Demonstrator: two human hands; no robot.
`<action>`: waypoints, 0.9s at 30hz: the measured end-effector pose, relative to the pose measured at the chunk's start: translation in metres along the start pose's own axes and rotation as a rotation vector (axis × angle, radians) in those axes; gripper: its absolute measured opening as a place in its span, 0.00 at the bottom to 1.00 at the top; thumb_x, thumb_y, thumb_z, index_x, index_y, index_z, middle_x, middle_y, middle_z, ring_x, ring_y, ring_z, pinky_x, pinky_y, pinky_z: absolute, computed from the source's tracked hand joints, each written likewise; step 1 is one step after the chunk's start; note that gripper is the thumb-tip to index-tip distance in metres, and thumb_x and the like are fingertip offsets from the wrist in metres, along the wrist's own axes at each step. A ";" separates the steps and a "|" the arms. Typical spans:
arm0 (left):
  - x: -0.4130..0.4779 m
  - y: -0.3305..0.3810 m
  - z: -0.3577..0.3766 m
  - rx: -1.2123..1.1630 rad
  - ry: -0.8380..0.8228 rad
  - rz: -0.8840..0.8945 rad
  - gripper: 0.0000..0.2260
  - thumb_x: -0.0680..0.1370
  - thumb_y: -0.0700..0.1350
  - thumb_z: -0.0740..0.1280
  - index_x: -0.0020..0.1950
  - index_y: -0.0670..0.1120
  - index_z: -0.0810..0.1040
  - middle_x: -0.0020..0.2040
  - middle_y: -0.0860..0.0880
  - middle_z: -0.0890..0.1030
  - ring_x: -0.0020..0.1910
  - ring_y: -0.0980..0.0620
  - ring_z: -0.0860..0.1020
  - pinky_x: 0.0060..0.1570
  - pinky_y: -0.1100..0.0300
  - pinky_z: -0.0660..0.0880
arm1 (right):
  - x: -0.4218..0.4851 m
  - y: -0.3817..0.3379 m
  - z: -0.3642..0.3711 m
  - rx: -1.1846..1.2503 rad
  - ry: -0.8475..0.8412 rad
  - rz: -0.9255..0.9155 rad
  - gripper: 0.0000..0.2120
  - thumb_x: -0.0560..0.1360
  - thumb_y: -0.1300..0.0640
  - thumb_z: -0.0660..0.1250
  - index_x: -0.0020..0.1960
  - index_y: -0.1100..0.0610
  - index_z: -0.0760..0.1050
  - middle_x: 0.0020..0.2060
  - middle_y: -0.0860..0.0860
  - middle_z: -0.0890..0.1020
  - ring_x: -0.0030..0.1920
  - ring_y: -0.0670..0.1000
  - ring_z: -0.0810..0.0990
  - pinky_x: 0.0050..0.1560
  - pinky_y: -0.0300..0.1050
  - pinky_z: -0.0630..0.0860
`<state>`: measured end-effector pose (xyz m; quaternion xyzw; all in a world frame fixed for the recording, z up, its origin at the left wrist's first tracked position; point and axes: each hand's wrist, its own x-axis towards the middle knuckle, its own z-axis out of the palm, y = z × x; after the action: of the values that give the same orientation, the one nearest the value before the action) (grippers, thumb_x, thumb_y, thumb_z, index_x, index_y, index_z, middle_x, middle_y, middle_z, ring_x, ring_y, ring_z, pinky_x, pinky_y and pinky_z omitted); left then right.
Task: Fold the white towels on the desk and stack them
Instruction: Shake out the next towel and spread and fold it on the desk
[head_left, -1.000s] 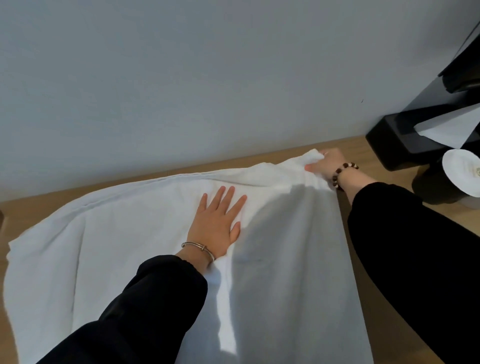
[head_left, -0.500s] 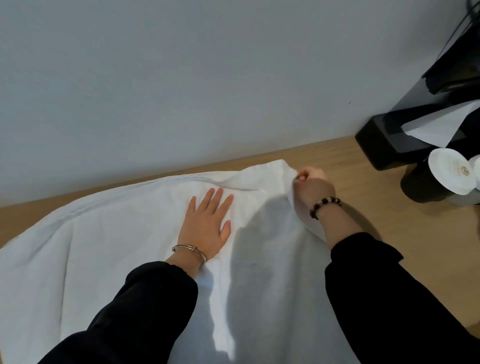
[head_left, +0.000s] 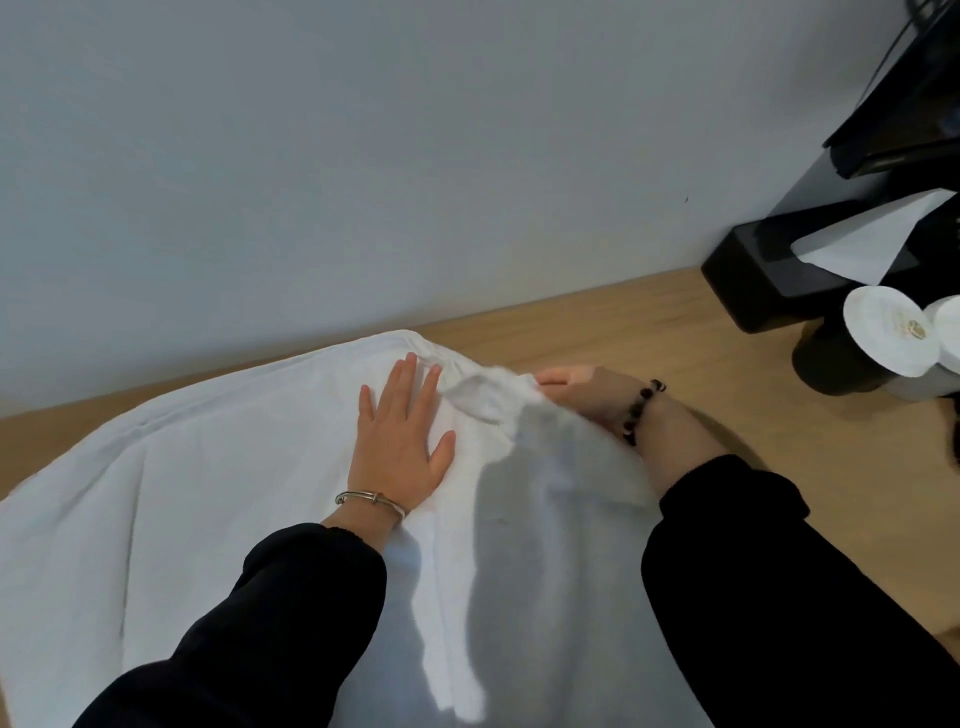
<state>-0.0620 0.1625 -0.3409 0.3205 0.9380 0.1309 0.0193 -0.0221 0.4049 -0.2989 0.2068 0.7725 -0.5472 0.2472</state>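
Through the head camera I see the white towel (head_left: 208, 493) spread across the wooden desk (head_left: 727, 364), its far edge close to the wall. My left hand (head_left: 400, 447) lies flat on it with fingers straight, pressing the cloth down near the middle of that far edge. My right hand (head_left: 587, 400) grasps the far right corner, which is lifted and bunched just beside the left fingertips; blur hides the exact grip.

I judge this to be the first fold, right side over to the left. To do it well, I would use the left palm as the anchor at the fold line and carry the corner low across it. I would match edge to edge, then slide the palm out and smooth the crease. The lidded cups (head_left: 883, 338) and the black tissue box (head_left: 769, 280) sit well apart on the right, out of the way.
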 end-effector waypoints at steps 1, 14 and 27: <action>0.000 0.000 -0.001 -0.007 -0.003 -0.006 0.32 0.72 0.53 0.54 0.75 0.42 0.61 0.74 0.39 0.62 0.74 0.41 0.60 0.65 0.34 0.58 | -0.005 -0.007 0.010 0.063 -0.029 0.018 0.08 0.74 0.54 0.71 0.52 0.51 0.80 0.45 0.41 0.83 0.44 0.39 0.81 0.42 0.32 0.76; 0.000 -0.004 0.005 0.025 -0.046 -0.009 0.35 0.69 0.44 0.54 0.77 0.44 0.54 0.76 0.39 0.57 0.75 0.41 0.57 0.67 0.35 0.58 | -0.007 -0.013 -0.030 -0.588 0.006 -0.024 0.07 0.70 0.61 0.72 0.48 0.58 0.78 0.43 0.52 0.79 0.46 0.54 0.77 0.42 0.39 0.73; 0.005 -0.009 0.011 0.073 -0.099 -0.038 0.37 0.72 0.45 0.65 0.78 0.46 0.50 0.77 0.44 0.53 0.76 0.45 0.55 0.70 0.41 0.54 | 0.014 0.005 -0.064 -0.350 0.471 0.229 0.28 0.78 0.37 0.55 0.55 0.62 0.77 0.53 0.61 0.79 0.52 0.58 0.76 0.53 0.49 0.71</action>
<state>-0.0697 0.1612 -0.3533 0.3089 0.9460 0.0802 0.0563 -0.0400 0.4681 -0.2931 0.3677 0.8626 -0.3117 0.1532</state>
